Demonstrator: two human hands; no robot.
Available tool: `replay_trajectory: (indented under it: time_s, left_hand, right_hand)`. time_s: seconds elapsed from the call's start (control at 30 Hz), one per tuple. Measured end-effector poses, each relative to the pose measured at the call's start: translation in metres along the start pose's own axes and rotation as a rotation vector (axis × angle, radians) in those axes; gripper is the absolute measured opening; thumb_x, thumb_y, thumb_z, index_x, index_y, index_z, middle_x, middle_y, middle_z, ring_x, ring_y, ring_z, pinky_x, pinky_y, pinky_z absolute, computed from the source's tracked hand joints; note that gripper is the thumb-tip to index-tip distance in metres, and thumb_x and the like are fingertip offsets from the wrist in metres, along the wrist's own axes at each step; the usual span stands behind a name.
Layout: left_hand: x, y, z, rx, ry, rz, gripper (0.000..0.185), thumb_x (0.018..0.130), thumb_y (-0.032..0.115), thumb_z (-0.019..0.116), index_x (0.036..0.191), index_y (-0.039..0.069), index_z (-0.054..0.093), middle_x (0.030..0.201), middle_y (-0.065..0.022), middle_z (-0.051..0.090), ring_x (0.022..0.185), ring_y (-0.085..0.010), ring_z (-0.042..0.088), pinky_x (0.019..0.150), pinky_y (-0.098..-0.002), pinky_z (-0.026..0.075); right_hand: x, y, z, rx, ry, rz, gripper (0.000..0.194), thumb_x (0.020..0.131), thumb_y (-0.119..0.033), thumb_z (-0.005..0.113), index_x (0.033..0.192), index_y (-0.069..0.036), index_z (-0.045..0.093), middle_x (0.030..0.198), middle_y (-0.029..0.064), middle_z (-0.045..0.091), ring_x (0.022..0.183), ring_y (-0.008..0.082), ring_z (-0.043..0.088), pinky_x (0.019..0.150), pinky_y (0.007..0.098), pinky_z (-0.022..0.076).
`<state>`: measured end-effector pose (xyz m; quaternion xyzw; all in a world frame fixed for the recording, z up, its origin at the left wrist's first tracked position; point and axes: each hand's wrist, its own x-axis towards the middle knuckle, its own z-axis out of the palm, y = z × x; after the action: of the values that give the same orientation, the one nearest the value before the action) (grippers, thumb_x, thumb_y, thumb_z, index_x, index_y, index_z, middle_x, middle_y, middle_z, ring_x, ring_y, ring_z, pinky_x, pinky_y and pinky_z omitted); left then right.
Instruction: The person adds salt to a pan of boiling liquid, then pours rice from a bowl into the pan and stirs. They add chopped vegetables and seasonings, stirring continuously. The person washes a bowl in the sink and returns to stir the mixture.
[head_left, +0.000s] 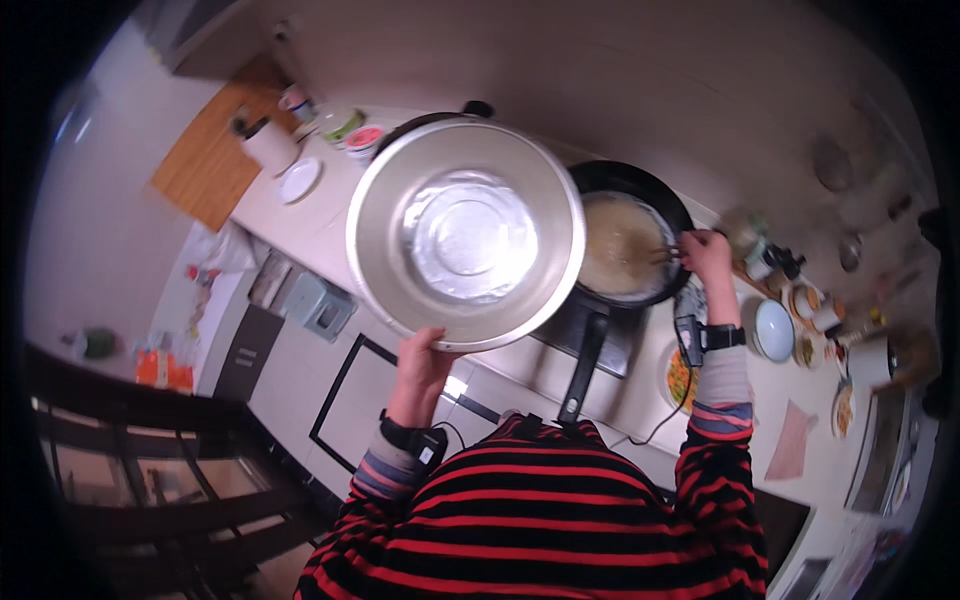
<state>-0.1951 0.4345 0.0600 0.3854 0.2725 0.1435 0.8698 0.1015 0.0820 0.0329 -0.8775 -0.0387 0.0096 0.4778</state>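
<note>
My left hand (426, 364) grips the near rim of a large metal basin (379, 262), held up left of the pan with its shiny inside facing me. The basin looks to have nothing in it. My right hand (705, 255) is closed on a thin utensil (666, 255), likely chopsticks, whose tips reach into a black frying pan (679, 195). Pale, cloudy liquid (619, 244) fills the bottom of the pan. The pan sits on a dark cooktop (626, 341), its handle (589, 367) pointing toward my body.
A plate of diced vegetables (681, 379) lies right of the cooktop, near a light blue bowl (774, 331) and a pink cloth (791, 442). Behind the basin shows part of a dark pan (416, 124). On the left are a white saucer (300, 180) and a wooden board (202, 161).
</note>
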Motion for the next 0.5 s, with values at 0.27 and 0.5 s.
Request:
replay_trajectory:
  time_s: [0.27, 0.5]
  left_hand:
    - [0.003, 0.003, -0.01, -0.056, -0.009, -0.012, 0.04, 0.08, -0.002, 0.047, 0.119, -0.008, 0.043, 0.11, -0.0212, 0.055, 0.096, -0.0362, 0.061, 0.081, -0.0554, 0.053]
    - [0.006, -0.003, -0.017, -0.156, -0.066, -0.094, 0.045, 0.081, -0.002, 0.047, 0.125, -0.003, 0.04, 0.113, -0.0175, 0.053, 0.098, -0.0341, 0.06, 0.078, -0.0543, 0.054]
  right_hand:
    - [0.0, 0.004, 0.022, 0.208, -0.104, 0.094, 0.026, 0.089, -0.023, 0.061, 0.092, 0.002, 0.067, 0.074, 0.0095, 0.067, 0.054, 0.0128, 0.062, 0.049, 0.0234, 0.0514]
    - [0.011, 0.002, 0.006, 0.232, -0.056, 0.227, 0.025, 0.087, -0.019, 0.059, 0.094, 0.005, 0.063, 0.077, 0.0134, 0.067, 0.052, 0.0205, 0.063, 0.048, 0.0287, 0.0534]
